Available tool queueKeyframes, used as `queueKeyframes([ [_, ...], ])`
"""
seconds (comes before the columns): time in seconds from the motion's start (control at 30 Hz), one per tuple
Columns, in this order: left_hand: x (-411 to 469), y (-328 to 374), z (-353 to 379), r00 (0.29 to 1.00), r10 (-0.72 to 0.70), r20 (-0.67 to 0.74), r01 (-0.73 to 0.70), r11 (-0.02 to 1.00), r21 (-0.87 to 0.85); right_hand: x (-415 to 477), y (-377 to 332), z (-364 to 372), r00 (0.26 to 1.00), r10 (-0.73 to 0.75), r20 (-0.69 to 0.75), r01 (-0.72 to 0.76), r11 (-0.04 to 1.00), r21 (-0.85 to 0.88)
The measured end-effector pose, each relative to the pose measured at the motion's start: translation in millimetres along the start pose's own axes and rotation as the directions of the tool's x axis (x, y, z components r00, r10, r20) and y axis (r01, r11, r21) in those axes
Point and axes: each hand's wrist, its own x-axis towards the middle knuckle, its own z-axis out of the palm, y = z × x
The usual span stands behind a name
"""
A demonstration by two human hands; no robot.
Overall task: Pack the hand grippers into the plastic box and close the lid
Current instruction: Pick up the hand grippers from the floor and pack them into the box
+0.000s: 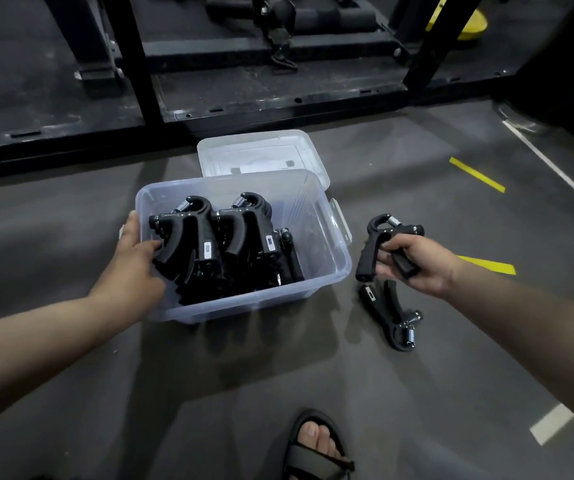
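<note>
In clear box [327,244], black sprung grippers [206,240] lying stacked, count unclear; left hand [136,254] gripping them; right hand [420,265] gripping loose gripper [373,247]; floor gripper [394,318] lying alone.

One wide-angle head cam, pitched forward-down at the floor [278,368], close; left hand [133,258] and right hand [417,265] mid-frame, metal frame [278,98] beyond them.

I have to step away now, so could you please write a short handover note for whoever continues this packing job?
Left hand: at the plastic box's left wall, fingers inside against the packed grippers; grip unclear.
Right hand: holds one hand gripper right of the box.
A second gripper lies on the floor; the lid lies behind the box.
Done: several packed.
Left: pack both, close lid.
</note>
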Motion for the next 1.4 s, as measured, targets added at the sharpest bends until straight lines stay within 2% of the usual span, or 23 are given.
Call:
queueKeyframes([
  [0.1,1.4,-2.5,-1.0,1.0,0.013,0.005,-0.013,1.0,0.011,-4.9,-6.7,3.5,0.999,0.004,0.046,-0.003,1.0,-0.007],
  [0.23,6.4,4.7,-6.3,1.0,0.016,0.022,-0.016,1.0,0.015,-24.1,-30.9,21.1,0.987,-0.16,-0.026,0.16,0.987,-0.015],
  [0.3,8.5,4.9,-8.6,0.999,0.026,0.02,-0.026,1.0,0.003,-42.7,-52.8,37.2,0.974,-0.226,0.002,0.226,0.974,-0.036],
  [0.4,8.0,3.4,-6.1,0.999,0.028,0.018,-0.028,1.0,0.008,-70.6,-75.1,73.5,0.959,-0.246,0.142,0.275,0.928,-0.25],
  [0.47,7.0,3.0,-3.9,1.0,0.029,0.01,-0.029,0.999,-0.019,-74.5,-69.5,105.5,0.962,-0.199,0.188,0.262,0.869,-0.419],
  [0.57,9.8,-1.1,-1.5,0.999,0.043,0.023,-0.042,0.999,-0.016,-55.0,-40.2,146.1,0.98,-0.15,0.131,0.198,0.736,-0.647],
  [0.63,12.5,-4.3,-0.1,0.999,0.048,0.022,-0.048,0.999,-0.013,-35.3,-22.0,161.0,0.985,-0.133,0.109,0.17,0.657,-0.734],
  [0.73,13.0,-8.5,2.5,0.999,0.041,-0.007,-0.041,0.999,-0.023,-8.4,-3.4,168.8,0.986,-0.15,0.071,0.148,0.601,-0.786],
  [0.93,10.7,-5.9,5.8,0.999,0.01,-0.045,-0.008,1.0,0.028,18.5,8.9,160.4,0.98,-0.195,0.042,0.145,0.55,-0.822],
  [1.13,8.0,-0.6,4.9,0.998,0.006,-0.067,-0.004,0.999,0.034,20.7,26.1,160.4,0.96,-0.273,0.063,0.165,0.372,-0.914],
  [1.23,6.8,-0.2,4.2,0.998,-0.001,-0.068,0.003,1.0,0.029,19.2,32.0,160.5,0.966,-0.253,0.048,0.135,0.341,-0.93],
  [1.4,8.8,-2.1,5.6,0.996,0.017,-0.085,-0.015,1.0,0.024,22.0,35.1,160.3,0.975,-0.21,0.071,0.116,0.212,-0.97],
])
